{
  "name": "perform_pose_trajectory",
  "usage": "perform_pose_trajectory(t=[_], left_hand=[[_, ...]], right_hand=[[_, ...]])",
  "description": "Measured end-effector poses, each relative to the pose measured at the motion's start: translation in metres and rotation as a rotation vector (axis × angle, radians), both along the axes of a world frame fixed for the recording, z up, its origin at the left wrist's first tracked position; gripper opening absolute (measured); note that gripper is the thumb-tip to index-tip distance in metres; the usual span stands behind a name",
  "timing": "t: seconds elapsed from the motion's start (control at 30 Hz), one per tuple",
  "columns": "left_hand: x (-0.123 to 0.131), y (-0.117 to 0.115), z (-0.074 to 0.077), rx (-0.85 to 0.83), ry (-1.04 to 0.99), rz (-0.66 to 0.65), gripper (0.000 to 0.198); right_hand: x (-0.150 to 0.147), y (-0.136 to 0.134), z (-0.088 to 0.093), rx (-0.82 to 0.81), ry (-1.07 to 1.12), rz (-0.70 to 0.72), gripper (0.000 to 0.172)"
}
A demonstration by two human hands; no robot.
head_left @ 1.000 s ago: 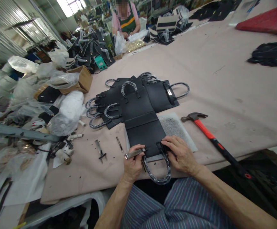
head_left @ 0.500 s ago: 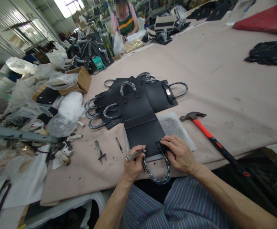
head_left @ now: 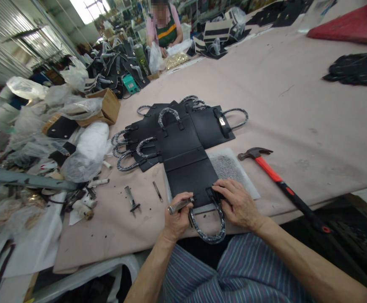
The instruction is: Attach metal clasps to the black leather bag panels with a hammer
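Note:
A black bag panel [head_left: 189,181] lies with its near edge between my hands, on a white slab [head_left: 246,187]. My left hand [head_left: 177,223] is closed around a metal punch [head_left: 179,206], held tilted beside the panel's near left corner; its working tip is hidden by the fingers. At the near right corner, my right hand [head_left: 240,206] pinches the black end tab of a plastic-wrapped bag handle [head_left: 213,239]. The handle loops toward my body over the table edge. Right of the slab rests a claw hammer [head_left: 276,179] with a red and black grip.
More black bag panels [head_left: 145,134] with wrapped handles are piled beyond. A pronged metal tool [head_left: 132,202] and a slim metal rod [head_left: 157,191] lie to the left. Plastic bags [head_left: 88,145] and a cardboard box [head_left: 109,107] crowd the left side. A co-worker [head_left: 167,31] is across the table.
Almost nothing differs. The outer end of the punch in my left hand has shifted very slightly right; both hands keep their places on the work.

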State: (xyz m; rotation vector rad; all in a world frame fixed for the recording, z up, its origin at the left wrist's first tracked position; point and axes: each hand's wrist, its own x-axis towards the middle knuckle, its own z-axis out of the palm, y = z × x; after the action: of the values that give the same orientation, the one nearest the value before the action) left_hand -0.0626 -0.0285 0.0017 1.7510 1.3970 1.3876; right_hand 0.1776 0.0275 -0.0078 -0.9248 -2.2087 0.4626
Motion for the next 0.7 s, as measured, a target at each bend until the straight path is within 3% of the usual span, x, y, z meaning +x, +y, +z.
perform_pose_trajectory(t=[0.47, 0.7], left_hand=[[0.013, -0.002, -0.004, 0.119, 0.196, 0.053, 0.019], [0.024, -0.018, -0.014, 0.185, 0.252, 0.214, 0.024]], right_hand=[[0.001, 0.0, 0.0, -0.014, 0.005, 0.005, 0.039], [0.001, 0.0, -0.001, -0.004, 0.014, -0.004, 0.04]])
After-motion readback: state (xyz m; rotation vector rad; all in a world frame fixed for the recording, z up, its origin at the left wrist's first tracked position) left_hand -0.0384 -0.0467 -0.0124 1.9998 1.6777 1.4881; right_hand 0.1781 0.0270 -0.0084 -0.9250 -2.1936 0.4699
